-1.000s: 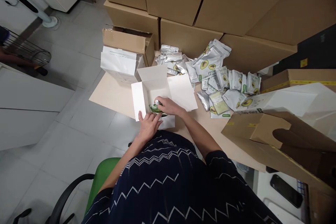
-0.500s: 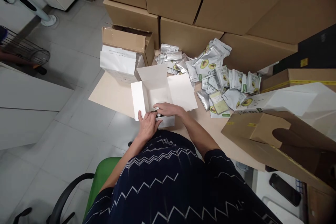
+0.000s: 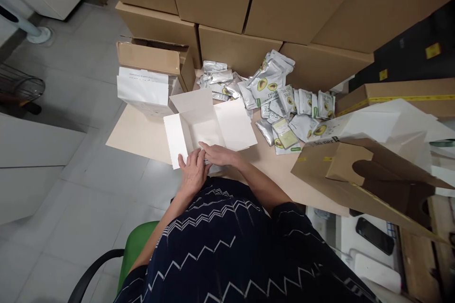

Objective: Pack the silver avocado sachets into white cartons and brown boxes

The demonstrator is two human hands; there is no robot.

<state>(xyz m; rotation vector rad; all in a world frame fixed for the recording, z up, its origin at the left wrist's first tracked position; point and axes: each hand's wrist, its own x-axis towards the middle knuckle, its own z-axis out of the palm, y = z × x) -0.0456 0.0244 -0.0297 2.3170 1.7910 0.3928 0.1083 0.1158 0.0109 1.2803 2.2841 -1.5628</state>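
Observation:
An open white carton (image 3: pixel 199 125) with its flaps spread sits at the near edge of the tan table (image 3: pixel 142 135). My left hand (image 3: pixel 192 173) grips the carton's near wall, thumb on the left flap. My right hand (image 3: pixel 218 154) reaches over the same wall into the carton, fingers curled down inside; what they hold, if anything, is hidden. A heap of silver avocado-print pouches (image 3: pixel 273 92) lies just right of and behind the carton.
An open brown box holding white cartons (image 3: pixel 149 75) stands left of the carton. Stacked brown boxes (image 3: pixel 249 4) line the back. A cardboard sheet (image 3: pixel 359 170) and a white box (image 3: pixel 384 125) crowd the right. A phone (image 3: pixel 375 242) lies lower right. My green chair (image 3: pixel 137 246) is below.
My right hand has pushed the avocado pouch down into the carton; the pouch is out of sight now. The view has shifted a little to the right.

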